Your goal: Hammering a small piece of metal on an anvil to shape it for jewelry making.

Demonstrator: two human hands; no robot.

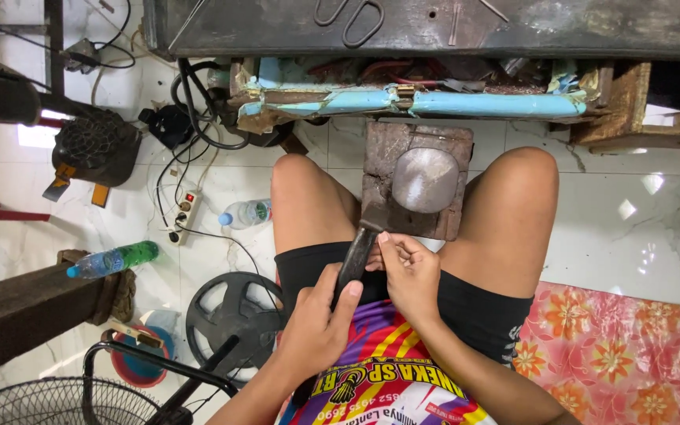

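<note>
- Now the left hand (314, 323) wraps shut around a dark tool handle (353, 264) over the lap.
- Right hand (409, 271) pinches something small beside the handle; what it is, I cannot tell.
- Anvil block (416, 179) stands between the knees.
- Bottles (112, 260) lie on the floor.

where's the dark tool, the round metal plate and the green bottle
dark tool (354, 260), head view, mid shaft
round metal plate (425, 180), head view, centre of face
green bottle (123, 257), head view, middle of body
</note>
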